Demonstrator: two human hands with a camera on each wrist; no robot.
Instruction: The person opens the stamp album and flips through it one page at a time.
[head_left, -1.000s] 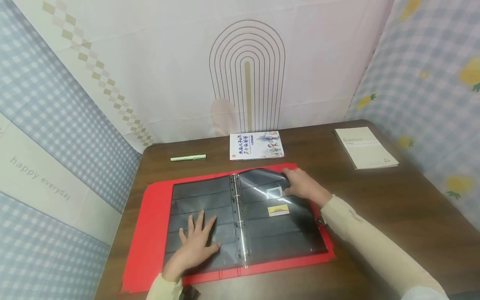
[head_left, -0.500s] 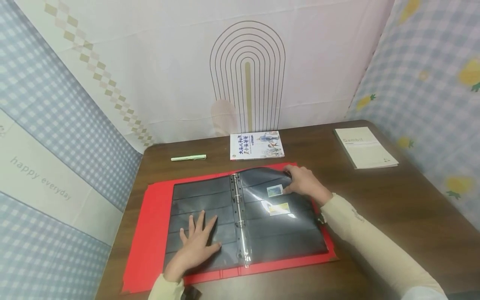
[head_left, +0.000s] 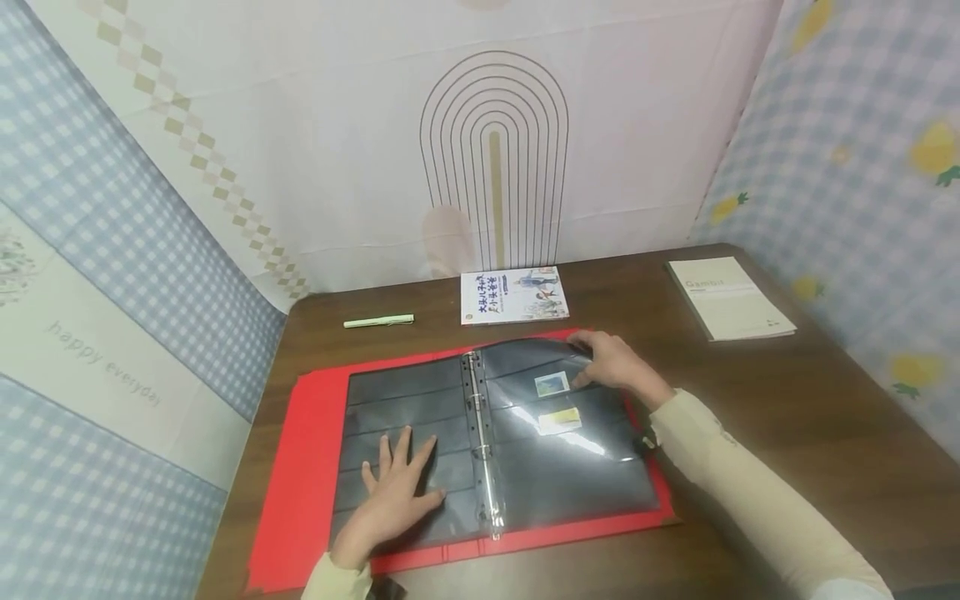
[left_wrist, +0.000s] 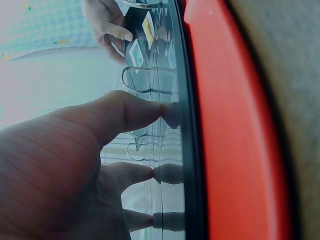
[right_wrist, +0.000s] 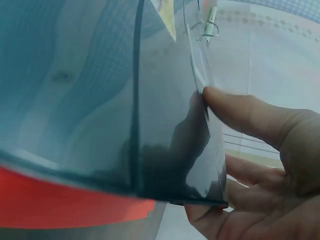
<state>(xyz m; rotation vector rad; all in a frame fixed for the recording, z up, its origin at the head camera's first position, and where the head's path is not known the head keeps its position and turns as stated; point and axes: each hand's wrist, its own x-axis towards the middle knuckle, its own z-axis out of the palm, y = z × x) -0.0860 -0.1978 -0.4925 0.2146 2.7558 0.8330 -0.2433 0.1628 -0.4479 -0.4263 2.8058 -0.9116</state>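
Observation:
A red ring binder (head_left: pixel 288 492) lies spread on the table with black pocket pages on both sides of its metal rings (head_left: pixel 480 433). My left hand (head_left: pixel 393 496) rests on the left page (head_left: pixel 405 392), fingers straight and spread; the left wrist view shows its fingertips touching the glossy surface. At the far right corner, my right hand (head_left: pixel 615 362) pinches the right page (head_left: pixel 570 475), thumb on top and fingers beneath, as the right wrist view shows. That corner is bent up. Two stamps, one blue-green (head_left: pixel 552 383) and one yellow (head_left: pixel 559 420), sit in its pockets.
Behind the binder lie a light green pen (head_left: pixel 378 320) and a picture book (head_left: pixel 514 295). A cream booklet (head_left: pixel 731 297) is at the back right of the brown table (head_left: pixel 795 417). Fabric sheets hang along the back and both sides.
The hands keep nearly the same places, the right one still pinching the page corner. Glare on the right page has shifted downward as the page flexes. The head view has tilted slightly.

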